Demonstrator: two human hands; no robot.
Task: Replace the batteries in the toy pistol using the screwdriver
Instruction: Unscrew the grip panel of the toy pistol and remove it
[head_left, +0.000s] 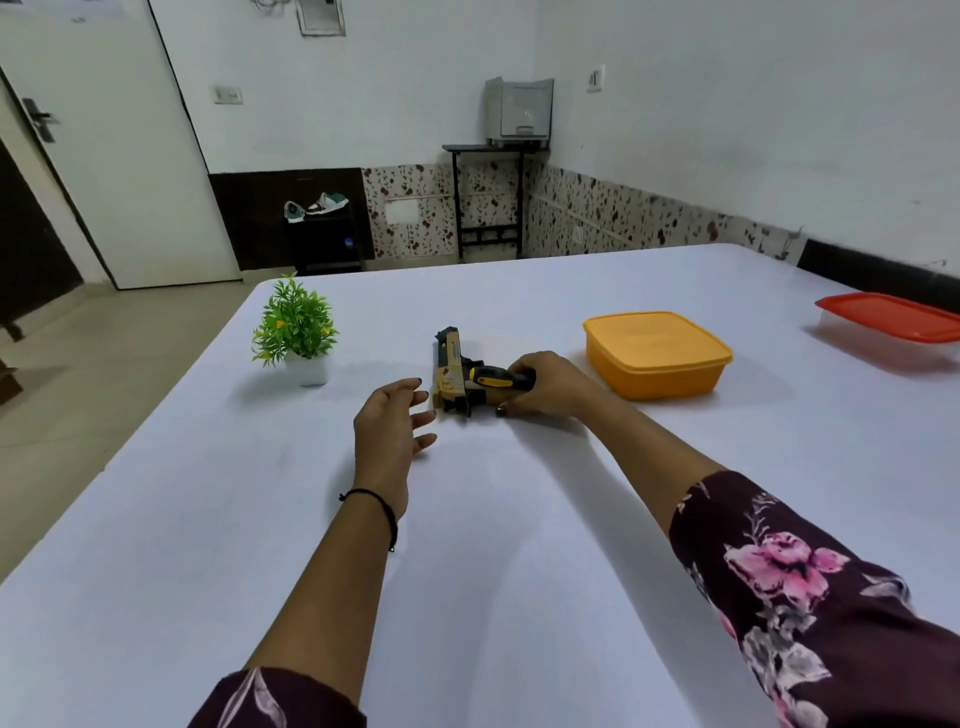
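Observation:
A tan and black toy pistol (450, 371) lies on the white table (519, 519), barrel pointing away from me. My right hand (540, 384) is closed around the black and yellow handle of a screwdriver (496, 378), which lies across the pistol's grip. My left hand (395, 431) hovers just left of the pistol's near end, fingers spread, holding nothing. The screwdriver's tip is hidden by the pistol. No batteries are visible.
A small green plant in a white pot (298, 332) stands left of the pistol. A yellow lidded box (655, 353) sits to the right, and a clear box with a red lid (893, 325) at the far right edge.

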